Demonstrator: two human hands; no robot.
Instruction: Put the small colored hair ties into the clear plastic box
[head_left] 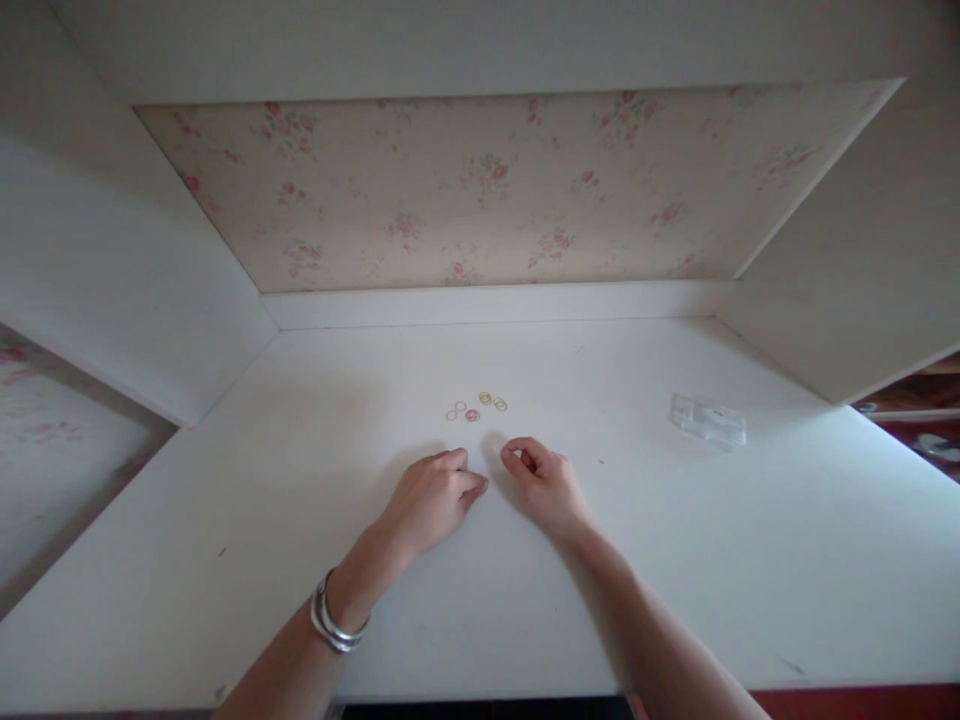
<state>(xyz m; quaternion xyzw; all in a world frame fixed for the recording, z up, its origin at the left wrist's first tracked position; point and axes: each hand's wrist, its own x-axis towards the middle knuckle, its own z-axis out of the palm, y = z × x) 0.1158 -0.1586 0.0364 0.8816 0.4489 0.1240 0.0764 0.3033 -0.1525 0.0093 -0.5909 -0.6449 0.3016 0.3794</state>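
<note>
White worktop [225,520] is carrying everything. Both hands are resting on it, fingers curled: left hand [433,497] loosely closed, right hand [541,480] pinching thumb to fingertip; cannot tell if anything is held. Clear plastic case [708,420] is lying well right. Small rings [475,405] are sitting loose just beyond the hands, untouched.

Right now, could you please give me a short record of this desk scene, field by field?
surface: white desk top in a white alcove with floral wallpaper
left hand: resting on the desk, fingers curled, a silver bangle on the wrist
right hand: resting on the desk, fingertips pinched together; too small to tell if it holds anything
small thin rings: loose cluster just beyond both hands
clear plastic case: lying to the right, apart from the hands
</note>
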